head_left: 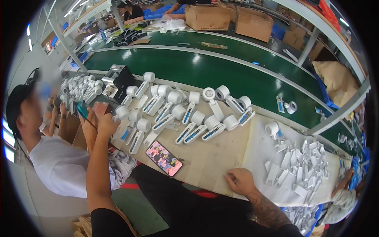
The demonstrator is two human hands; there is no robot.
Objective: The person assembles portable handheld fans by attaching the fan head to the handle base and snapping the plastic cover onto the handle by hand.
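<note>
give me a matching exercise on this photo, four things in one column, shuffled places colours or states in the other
1. phone
2. right hand
3. boxy machine
4. loose parts

A. white, heaped toward the right side of the table
B. black and silver
C. face up, screen lit
D. bare, resting at the near edge

Pairs: 1-C, 2-D, 3-B, 4-A

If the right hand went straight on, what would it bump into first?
Probably the white gadget ahead, up and left in the picture. The right hand is curled, so its line is unclear.
</note>
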